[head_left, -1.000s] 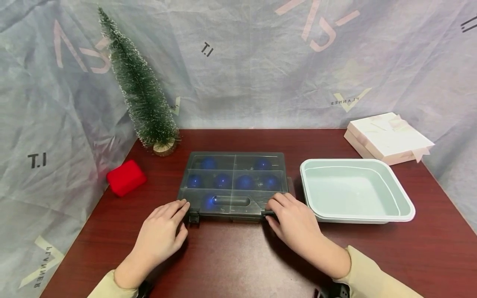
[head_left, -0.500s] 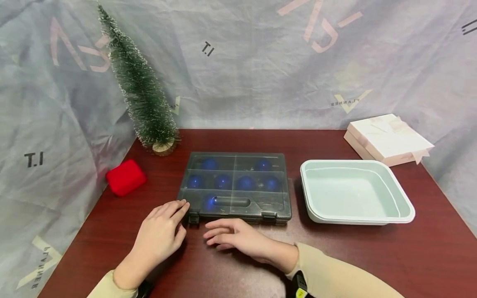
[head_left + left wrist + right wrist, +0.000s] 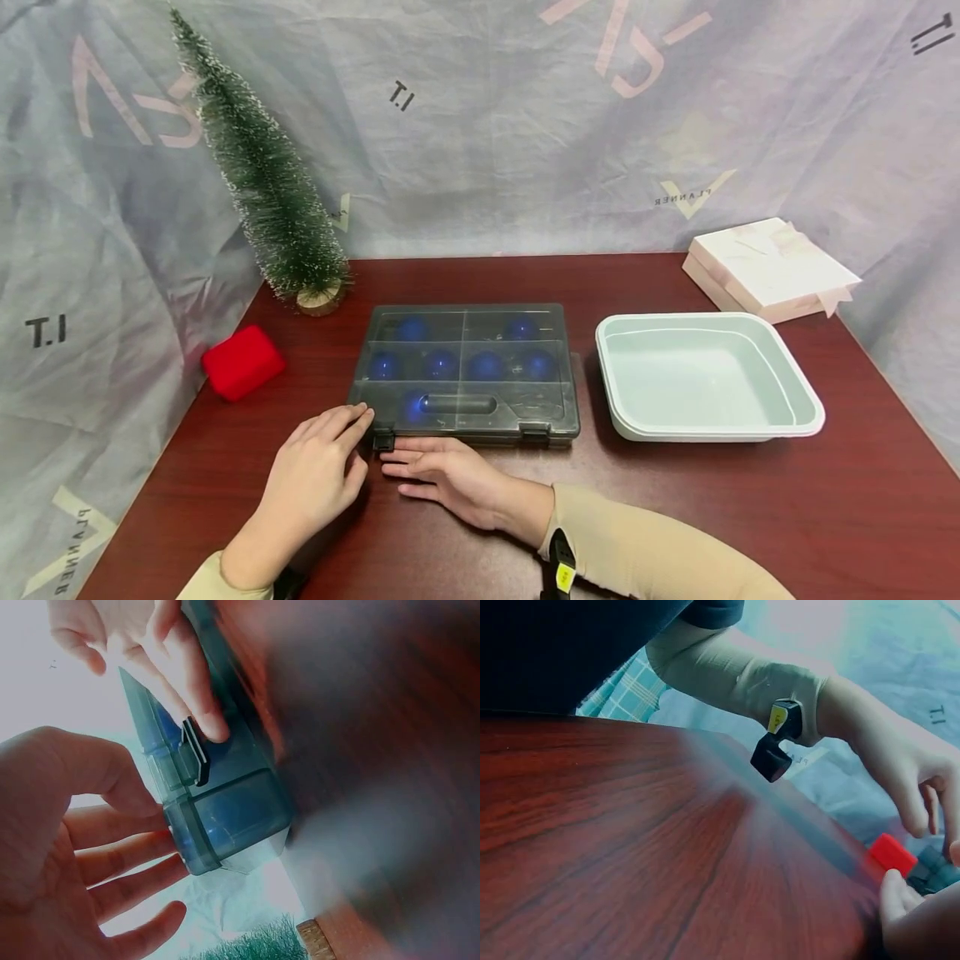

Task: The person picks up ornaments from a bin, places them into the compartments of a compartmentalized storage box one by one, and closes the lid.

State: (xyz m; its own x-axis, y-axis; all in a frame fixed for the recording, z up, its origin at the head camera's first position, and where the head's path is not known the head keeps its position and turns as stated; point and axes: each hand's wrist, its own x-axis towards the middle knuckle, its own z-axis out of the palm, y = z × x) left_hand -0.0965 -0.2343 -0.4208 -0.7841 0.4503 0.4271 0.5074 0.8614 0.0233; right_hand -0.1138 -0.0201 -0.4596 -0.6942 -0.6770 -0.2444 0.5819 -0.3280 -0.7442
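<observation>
In the head view, a dark see-through compartment case (image 3: 462, 367) lies flat with its lid down. Several blue balls (image 3: 440, 363) show through the lid. My left hand (image 3: 315, 458) rests its fingers on the case's front left corner. My right hand (image 3: 457, 479), palm turned partly up and fingers nearly straight, is at the left latch (image 3: 383, 440) on the front edge. From the left wrist view, a right fingertip (image 3: 215, 727) lies right at the black latch (image 3: 196, 754), while the left fingertips touch the edge of the lid. The right latch (image 3: 535, 433) is uncovered.
A pale green tray (image 3: 705, 437) stands to the right of the case, with a white gift box (image 3: 776, 262) behind it. At the left are a red block-shaped object (image 3: 242, 362) and a small frosted tree (image 3: 273, 183) on a wooden base. A printed cloth hangs behind the table.
My right hand has left the right latch and moved left along the front edge to the left latch, its palm turning upward. The left hand has stayed at its corner.
</observation>
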